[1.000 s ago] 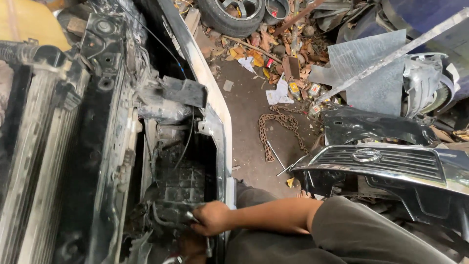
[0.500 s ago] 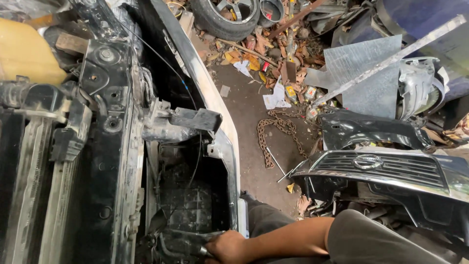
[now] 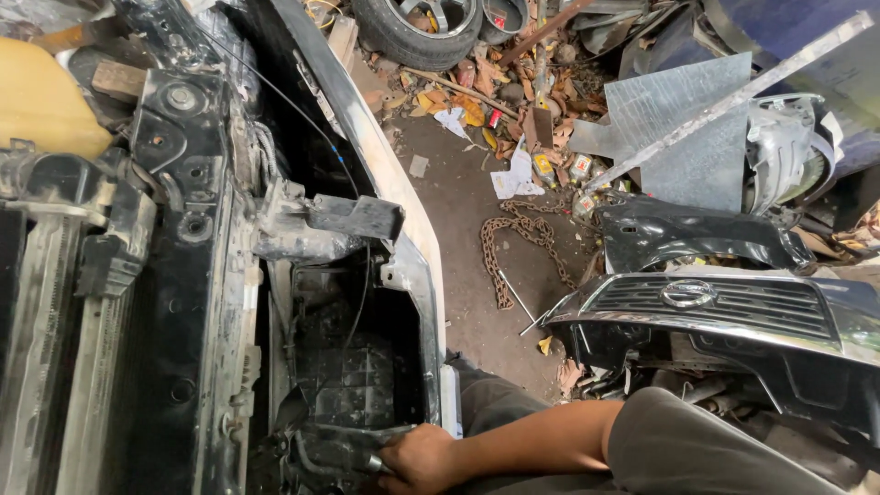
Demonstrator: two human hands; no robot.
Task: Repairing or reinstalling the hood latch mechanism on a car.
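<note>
My right hand (image 3: 420, 456) reaches in from the right, low in the head view, into the dark cavity (image 3: 353, 367) behind the front corner of a stripped car. Its fingers are closed around a small metal tool (image 3: 375, 465) whose shiny end pokes out to the left of the fist. The tool's tip is hidden among black parts and hoses. My forearm (image 3: 541, 440) and grey sleeve (image 3: 706, 449) stretch across my dark trouser leg. A thin black cable (image 3: 359, 275) hangs down into the cavity. My left hand is out of sight.
A white body edge (image 3: 403, 220) borders the cavity. The radiator (image 3: 46, 348) and a yellow tank (image 3: 41, 101) sit at left. On the dirt floor lie a rusty chain (image 3: 513, 243), a chrome grille (image 3: 724, 307), a black fender (image 3: 697, 234), a tyre (image 3: 412, 27) and scattered litter.
The view has drifted, so the car front sits lower and more to the right in the frame. My right hand stays closed on the tool and has gone deeper toward the cavity's bottom.
</note>
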